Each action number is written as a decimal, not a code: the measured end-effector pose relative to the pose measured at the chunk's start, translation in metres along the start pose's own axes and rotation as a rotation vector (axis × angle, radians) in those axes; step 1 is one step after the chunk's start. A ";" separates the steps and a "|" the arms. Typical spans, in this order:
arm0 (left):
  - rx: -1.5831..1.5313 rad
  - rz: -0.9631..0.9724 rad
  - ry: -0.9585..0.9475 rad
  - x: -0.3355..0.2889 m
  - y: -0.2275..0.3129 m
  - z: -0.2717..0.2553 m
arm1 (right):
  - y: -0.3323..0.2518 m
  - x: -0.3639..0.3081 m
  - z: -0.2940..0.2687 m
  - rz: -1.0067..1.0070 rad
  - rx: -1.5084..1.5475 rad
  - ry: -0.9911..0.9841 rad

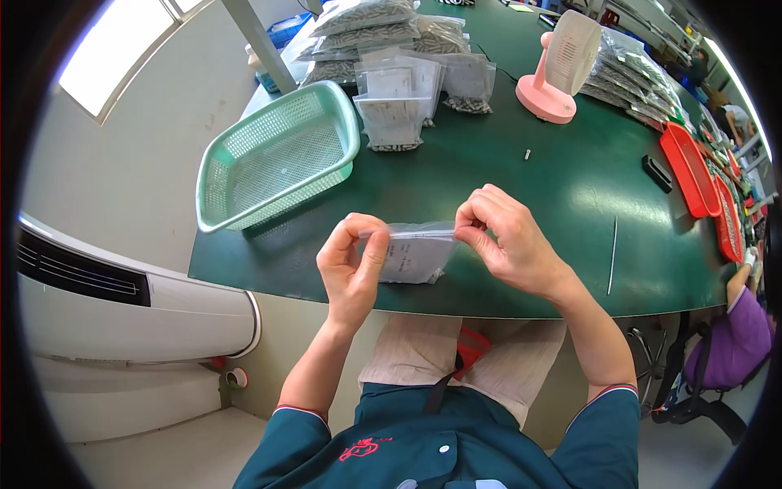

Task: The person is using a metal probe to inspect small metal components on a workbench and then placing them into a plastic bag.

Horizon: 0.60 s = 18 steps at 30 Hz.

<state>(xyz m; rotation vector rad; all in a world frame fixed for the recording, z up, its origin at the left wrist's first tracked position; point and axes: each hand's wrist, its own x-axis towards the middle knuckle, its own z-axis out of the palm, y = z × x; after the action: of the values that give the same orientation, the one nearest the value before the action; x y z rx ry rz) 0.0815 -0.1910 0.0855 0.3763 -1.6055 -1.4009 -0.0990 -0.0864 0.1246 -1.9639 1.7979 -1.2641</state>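
Observation:
Between my hands, over the near edge of the green table (pixel 505 191), is a clear zip bag (pixel 411 254) with a white written label inside. Small parts show along its bottom. My left hand (pixel 352 265) pinches the top left corner of the bag between thumb and fingers. At the top right corner, my right hand (pixel 507 236) grips the bag's upper strip the same way. Whether the zip is sealed I cannot tell. Beyond the bag, more labelled zip bags (pixel 391 121) with metal parts stand together.
A pale green plastic basket (pixel 236 216) sits at the left. Piled bags of metal parts (pixel 362 37) lie behind it. A pink fan (pixel 547 99), a small metal pin (pixel 527 154), a thin rod (pixel 612 257) and red trays (pixel 691 171) are rightward. Someone in a purple sleeve (pixel 737 338) works at far right.

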 end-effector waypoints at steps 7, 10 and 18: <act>0.022 -0.173 -0.058 0.003 0.004 0.003 | -0.002 0.004 0.002 -0.087 -0.074 -0.037; 0.062 -0.113 -0.040 0.005 0.005 0.002 | -0.004 0.008 0.002 -0.082 -0.108 -0.036; 0.157 0.031 -0.046 0.005 0.004 0.002 | -0.004 0.014 0.010 -0.192 -0.042 -0.008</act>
<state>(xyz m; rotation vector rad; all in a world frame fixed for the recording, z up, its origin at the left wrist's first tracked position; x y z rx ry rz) 0.0783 -0.1922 0.0920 0.4118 -1.7580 -1.2727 -0.0904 -0.1015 0.1276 -2.2058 1.6785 -1.2797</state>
